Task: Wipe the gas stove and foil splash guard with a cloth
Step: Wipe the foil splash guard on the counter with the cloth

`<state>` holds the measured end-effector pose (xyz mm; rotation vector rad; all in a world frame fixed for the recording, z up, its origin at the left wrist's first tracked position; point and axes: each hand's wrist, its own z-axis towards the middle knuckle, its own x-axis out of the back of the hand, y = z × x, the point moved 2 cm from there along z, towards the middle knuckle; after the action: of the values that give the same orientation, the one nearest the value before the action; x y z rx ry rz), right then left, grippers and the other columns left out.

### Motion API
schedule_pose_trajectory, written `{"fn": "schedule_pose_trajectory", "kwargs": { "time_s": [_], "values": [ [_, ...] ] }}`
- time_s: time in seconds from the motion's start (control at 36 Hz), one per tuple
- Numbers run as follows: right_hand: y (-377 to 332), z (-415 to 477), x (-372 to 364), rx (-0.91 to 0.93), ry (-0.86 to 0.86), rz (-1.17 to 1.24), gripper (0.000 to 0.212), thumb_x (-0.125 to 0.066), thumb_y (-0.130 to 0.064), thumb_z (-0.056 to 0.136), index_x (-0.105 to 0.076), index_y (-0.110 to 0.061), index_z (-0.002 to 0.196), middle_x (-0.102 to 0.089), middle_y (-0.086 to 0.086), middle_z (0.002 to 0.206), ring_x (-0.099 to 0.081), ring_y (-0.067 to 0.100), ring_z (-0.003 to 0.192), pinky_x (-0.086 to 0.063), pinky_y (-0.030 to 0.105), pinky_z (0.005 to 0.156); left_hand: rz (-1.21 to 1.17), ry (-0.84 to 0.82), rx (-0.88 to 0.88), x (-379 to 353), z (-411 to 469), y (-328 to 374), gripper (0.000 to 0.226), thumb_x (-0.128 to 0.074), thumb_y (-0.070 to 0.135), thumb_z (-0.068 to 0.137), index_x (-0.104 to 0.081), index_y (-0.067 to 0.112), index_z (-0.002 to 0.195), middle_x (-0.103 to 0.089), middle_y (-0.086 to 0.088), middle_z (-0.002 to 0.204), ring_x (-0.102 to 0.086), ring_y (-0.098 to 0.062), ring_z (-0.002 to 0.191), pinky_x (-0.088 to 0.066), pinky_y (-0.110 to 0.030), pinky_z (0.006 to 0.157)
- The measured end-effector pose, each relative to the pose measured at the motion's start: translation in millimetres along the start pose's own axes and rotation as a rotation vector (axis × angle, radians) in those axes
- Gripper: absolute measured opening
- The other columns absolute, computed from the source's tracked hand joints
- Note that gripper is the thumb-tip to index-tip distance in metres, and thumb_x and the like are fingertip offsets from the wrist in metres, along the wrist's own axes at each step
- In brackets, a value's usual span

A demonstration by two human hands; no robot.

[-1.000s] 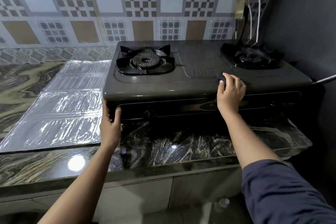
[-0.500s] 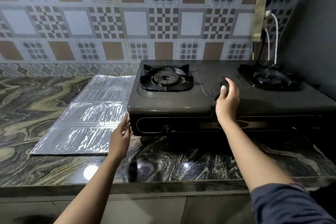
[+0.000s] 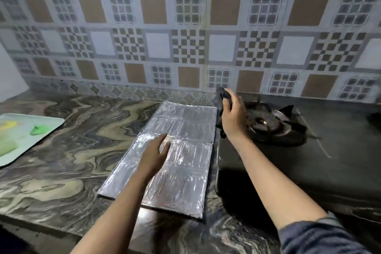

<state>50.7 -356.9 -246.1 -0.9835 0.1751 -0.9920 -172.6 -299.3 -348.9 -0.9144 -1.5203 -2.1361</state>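
Dark cloth (image 3: 223,97) gripped in right hand (image 3: 233,117), left hand (image 3: 155,153) over foil splash guard (image 3: 185,163)

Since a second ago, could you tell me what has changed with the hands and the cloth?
The left hand let go of the stove corner and moved onto the foil splash guard. The right hand lifted the dark cloth off the stove. Stove and guard stayed put.

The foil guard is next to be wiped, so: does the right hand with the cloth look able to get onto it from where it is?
Probably yes. The right hand holds the cloth at the foil splash guard's right edge; only the left hand lies over its middle.
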Motion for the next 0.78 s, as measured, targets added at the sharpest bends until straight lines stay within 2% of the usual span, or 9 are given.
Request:
{"fn": "schedule_pose_trajectory", "kwargs": {
  "time_s": [0.08,0.28,0.36,0.5,0.61,0.72,0.78],
  "values": [
    [-1.8,19.7,-52.8,-0.016,-0.028,-0.009,0.031,-0.043,-0.014,0.096,-0.053,-0.010,0.125,-0.055,0.013,0.125,-0.052,0.029,0.115,-0.041,0.041,0.099,0.066,-0.021,-0.025,13.1,42.4,-25.5,0.045,-0.051,0.027,0.094,-0.047,0.010,0.136,-0.048,-0.009,0.142,-0.042,-0.021,0.133,-0.027,-0.028,0.110],
    [27.9,53.4,-166.3,-0.195,-0.082,-0.009,0.029,-0.038,-0.022,0.098,-0.050,-0.023,0.124,-0.055,0.010,0.124,-0.053,0.029,0.109,-0.047,0.044,0.090,0.149,-0.136,-0.008,21.4,131.4,-89.6,0.051,-0.049,0.029,0.095,-0.039,0.007,0.140,-0.041,-0.011,0.147,-0.035,-0.024,0.138,-0.024,-0.033,0.113],
    [47.5,56.1,-193.4,-0.275,-0.086,-0.034,0.030,-0.038,-0.018,0.098,-0.051,-0.022,0.126,-0.054,0.010,0.126,-0.052,0.030,0.109,-0.046,0.038,0.087,0.168,-0.168,0.000,19.9,155.0,-109.3,0.053,-0.050,0.030,0.095,-0.038,0.006,0.141,-0.041,-0.012,0.146,-0.036,-0.025,0.137,-0.026,-0.034,0.113],
    [87.1,57.0,-222.5,-0.399,-0.096,-0.137,0.029,-0.037,-0.017,0.099,-0.051,-0.020,0.124,-0.051,0.011,0.128,-0.052,0.033,0.108,-0.048,0.042,0.087,0.174,-0.234,0.034,10.1,186.7,-143.6,0.060,-0.048,0.037,0.094,-0.032,0.008,0.144,-0.036,-0.011,0.150,-0.033,-0.023,0.139,-0.026,-0.038,0.115],
    [118.4,60.3,-231.5,-0.469,-0.076,-0.291,0.032,-0.034,-0.021,0.099,-0.049,-0.026,0.127,-0.049,0.008,0.131,-0.049,0.034,0.110,-0.043,0.041,0.086,0.171,-0.257,0.057,0.5,203.7,-160.6,0.063,-0.046,0.038,0.095,-0.025,0.008,0.147,-0.029,-0.011,0.153,-0.027,-0.024,0.142,-0.021,-0.037,0.117],
    [144.4,64.5,-232.5,-0.493,-0.061,-0.464,0.033,-0.033,-0.023,0.099,-0.045,-0.028,0.129,-0.045,0.006,0.133,-0.048,0.034,0.110,-0.042,0.044,0.085,0.200,-0.261,0.046,-7.1,216.9,-171.6,0.067,-0.045,0.041,0.095,-0.020,0.009,0.148,-0.022,-0.009,0.156,-0.020,-0.022,0.145,-0.018,-0.040,0.119],
    [156.6,67.3,-231.9,-0.500,-0.063,-0.556,0.035,-0.034,-0.021,0.099,-0.043,-0.026,0.132,-0.043,0.008,0.134,-0.044,0.035,0.116,-0.038,0.045,0.090,0.248,-0.270,0.041,-9.9,219.1,-175.1,0.070,-0.042,0.046,0.094,-0.016,0.011,0.149,-0.017,-0.007,0.157,-0.015,-0.021,0.146,-0.016,-0.041,0.119]
  ]
}}
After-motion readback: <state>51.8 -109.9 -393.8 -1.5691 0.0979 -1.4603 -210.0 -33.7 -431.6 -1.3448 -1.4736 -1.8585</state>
